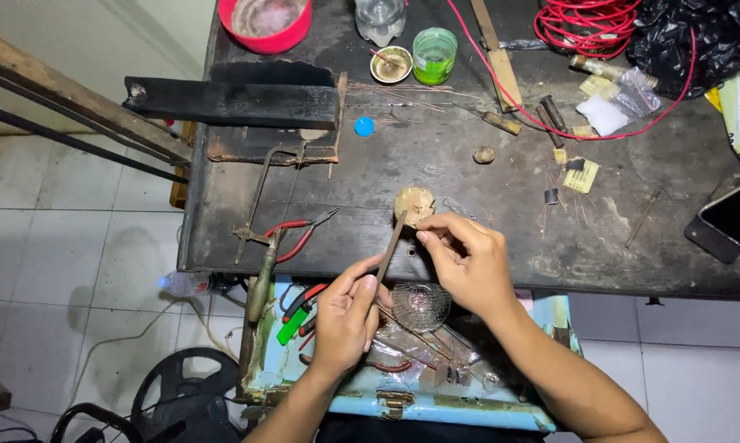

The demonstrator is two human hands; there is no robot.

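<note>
Two hands work a slim metal file against a small piece at the front edge of a dark workbench.

The left hand [347, 316] pinches the lower end of the file [390, 248] between thumb and fingers; the file's long axis runs steeply up and slightly right, its tip pointing at the round wooden disc [414, 203] on the workbench [468, 164]. The right hand [466, 261], just right of the file, has its fingertips pressed together on something too small to make out, close beside the file's upper part. Left of the file lie red-handled pliers [300, 231] and a small saw frame [263, 205]. Below the file, under the hands, sits a wire-mesh bowl [420, 305] in an open pale blue toolbox [436, 406].
</note>
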